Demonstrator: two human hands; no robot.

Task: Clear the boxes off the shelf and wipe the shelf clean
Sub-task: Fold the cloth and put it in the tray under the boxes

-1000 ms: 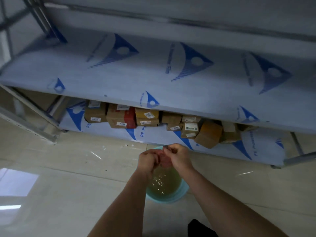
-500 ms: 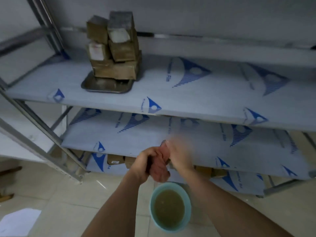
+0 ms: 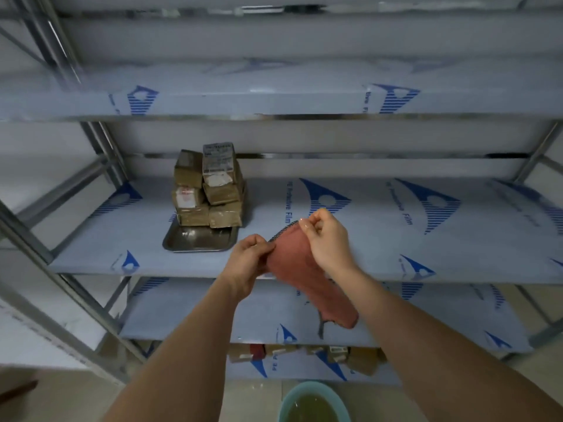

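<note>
Far left: steel uprights of the rack, w/ several shelves covered in white protective film w/ blue triangle logos.

Mid shelf, left part: a steel tray sits near the front edge, w/ a stack of brown cardboard boxes on its far half, approx three layers high, some w/ white labels. Top boxes lean a bit. Near half of the tray is bare metal.

Just right of the tray, in front of the shelf edge: left hand, fingers curled, thumb and fingertips pinching the left top edge of a pink-red cloth. Cloth hangs between both hands and droops down-right, its lower end in front of the shelf below. A strip of dark mesh runs along the cloth's top edge between the two pinch points; a dark frayed bit dangles at the bottom corner.

Right hand sits higher and slightly farther than the left, fingers curled, pinching the right top corner of the cloth btwn thumb and forefinger. Cloth is not touching the shelf, held in air just near of it.

Bottom shelf: more small brown boxes, partly hidden by the shelf above.

Bottom centre-right on the floor: light blue basin holding yellowish murky water, cut off by the frame edge.
</note>
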